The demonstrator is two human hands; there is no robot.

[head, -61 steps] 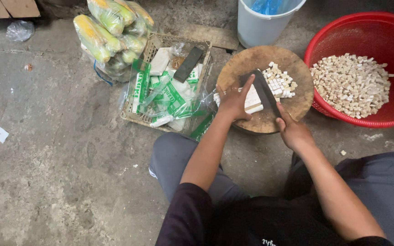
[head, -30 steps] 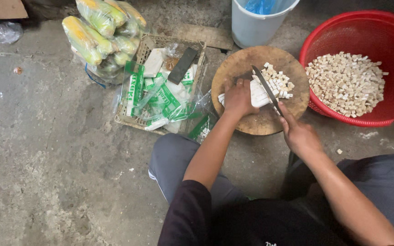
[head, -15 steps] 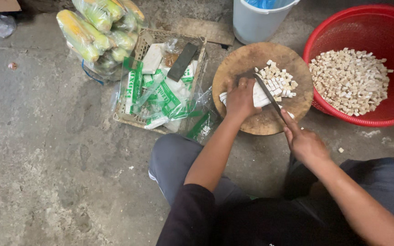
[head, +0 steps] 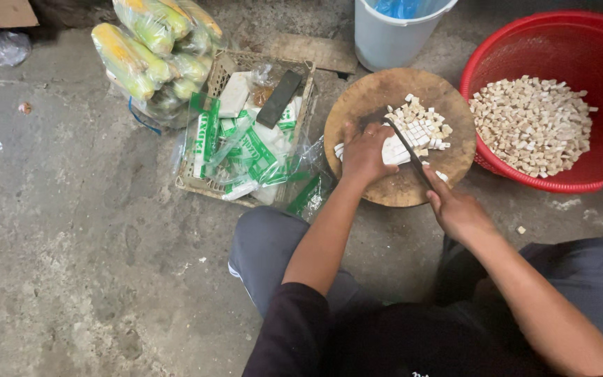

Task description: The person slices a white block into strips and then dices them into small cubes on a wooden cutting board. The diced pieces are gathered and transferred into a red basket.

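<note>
A round wooden chopping board (head: 378,94) lies on the concrete floor in front of me. My left hand (head: 364,152) presses down on a white block (head: 392,150) at the board's middle. My right hand (head: 455,206) grips a knife (head: 406,145), whose blade rests across the white block. Several small white cubes (head: 423,124) are piled on the board just beyond the blade. A red plastic basket (head: 594,105) to the right holds many more such cubes (head: 532,126).
A shallow wicker tray (head: 221,70) with green-and-white wrappers and a dark flat stone sits left of the board. Bagged corn cobs (head: 155,52) lie behind it. A white bucket (head: 392,35) stands beyond the board. My knees flank the board.
The knife keeps working across the white block while my left hand holds it steady. My view has drifted a little, so everything sits slightly lower and further right in the frame.
</note>
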